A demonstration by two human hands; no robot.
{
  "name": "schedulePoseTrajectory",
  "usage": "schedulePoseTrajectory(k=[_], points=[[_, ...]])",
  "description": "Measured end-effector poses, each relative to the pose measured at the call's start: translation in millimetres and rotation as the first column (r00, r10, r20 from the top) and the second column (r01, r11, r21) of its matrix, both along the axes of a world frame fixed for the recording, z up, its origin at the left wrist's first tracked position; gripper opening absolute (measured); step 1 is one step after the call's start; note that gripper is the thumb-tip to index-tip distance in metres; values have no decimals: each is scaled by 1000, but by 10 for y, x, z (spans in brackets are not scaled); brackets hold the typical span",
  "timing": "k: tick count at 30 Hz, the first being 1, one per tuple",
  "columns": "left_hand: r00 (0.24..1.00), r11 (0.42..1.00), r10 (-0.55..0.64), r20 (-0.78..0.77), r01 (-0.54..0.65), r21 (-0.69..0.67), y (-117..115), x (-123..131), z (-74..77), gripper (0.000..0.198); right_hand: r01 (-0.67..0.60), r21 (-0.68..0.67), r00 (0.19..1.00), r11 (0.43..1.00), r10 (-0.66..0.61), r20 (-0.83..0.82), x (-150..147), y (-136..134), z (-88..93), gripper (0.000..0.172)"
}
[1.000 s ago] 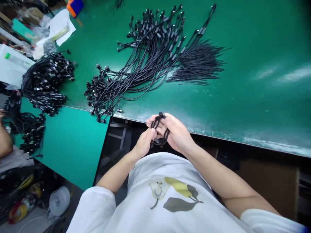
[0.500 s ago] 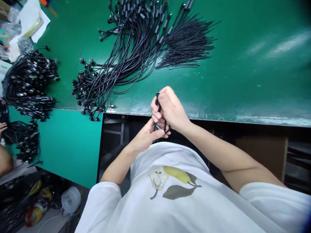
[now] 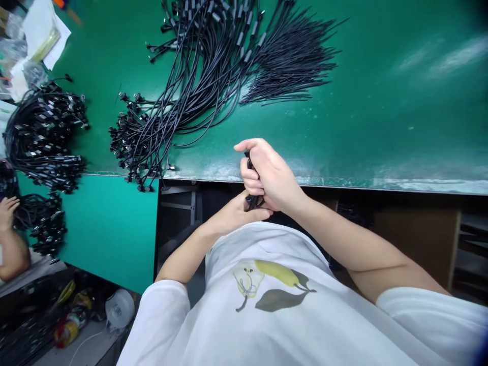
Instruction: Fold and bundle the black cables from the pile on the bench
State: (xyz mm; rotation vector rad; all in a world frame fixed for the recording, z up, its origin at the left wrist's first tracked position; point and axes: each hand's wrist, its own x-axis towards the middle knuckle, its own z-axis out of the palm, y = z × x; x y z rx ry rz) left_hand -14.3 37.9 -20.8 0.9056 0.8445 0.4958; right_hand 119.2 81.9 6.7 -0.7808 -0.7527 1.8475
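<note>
A black cable, gathered into a small bundle, is held between my two hands at the table's front edge. My left hand is closed round its lower end, with the thumb stretched along it. Just above, my right hand wraps its fingers round the upper part, the index finger reaching out to the left. Most of the cable is hidden by the fingers. Beyond my hands, many loose black cables with plugs lie in a long heap, beside a fan of thin black ties.
Bundled cables are piled on the green table at the left, near papers and plastic bags. A lower green board adjoins the table. At the far left shows another person's hand. A white round object stands below.
My right fingers have curled tighter round the cable, and its index finger has stretched out. The loop that showed between my hands is now mostly covered. The other person's hand has come further into view.
</note>
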Motion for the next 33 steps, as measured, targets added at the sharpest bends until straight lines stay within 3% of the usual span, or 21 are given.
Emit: schedulePoseTrajectory(k=[3, 6, 9, 12, 16, 19, 22, 25, 29, 33], points=[[997, 998, -8, 71, 4, 61, -17, -51, 29, 62, -8, 11, 998, 1000, 9, -66, -7, 31, 29, 38], [1000, 987, -16, -5, 17, 161, -33, -69, 15, 62, -36, 2, 992, 999, 36, -120, -19, 31, 37, 39], [987, 979, -84, -140, 108, 171, -8, -22, -4, 66, -50, 9, 993, 999, 51, -110, -32, -1, 20, 40], [988, 989, -126, -92, 132, 67, 36, 46, 6, 69, -60, 23, 994, 998, 62, -86, -17, -13, 11, 39], [986, 983, 47, 159, -17, -182, 36, 56, 45, 75, -13, 41, 994, 999, 17, -111, 44, 41, 51, 41], [976, 979, 104, 192, -67, -193, 14, 22, 43, 60, 10, 24, 992, 1000, -7, -124, 75, 85, 97, 44], [974, 979, 90, 207, -49, -196, 10, 23, 20, 61, 10, -3, 993, 1000, -10, -118, 80, 100, 105, 47], [980, 975, 98, 172, -61, -212, 8, 88, 21, 61, 19, -25, 993, 1000, -22, -116, 78, 104, 51, 47], [976, 954, 192, 99, -162, -250, -18, 195, 47, 54, 68, -62, 991, 996, -74, -112, 74, 113, -59, 45], [960, 917, 231, 157, -161, -366, -7, 204, 81, 46, 43, -10, 994, 999, -44, -95, 75, 117, -89, 43]])
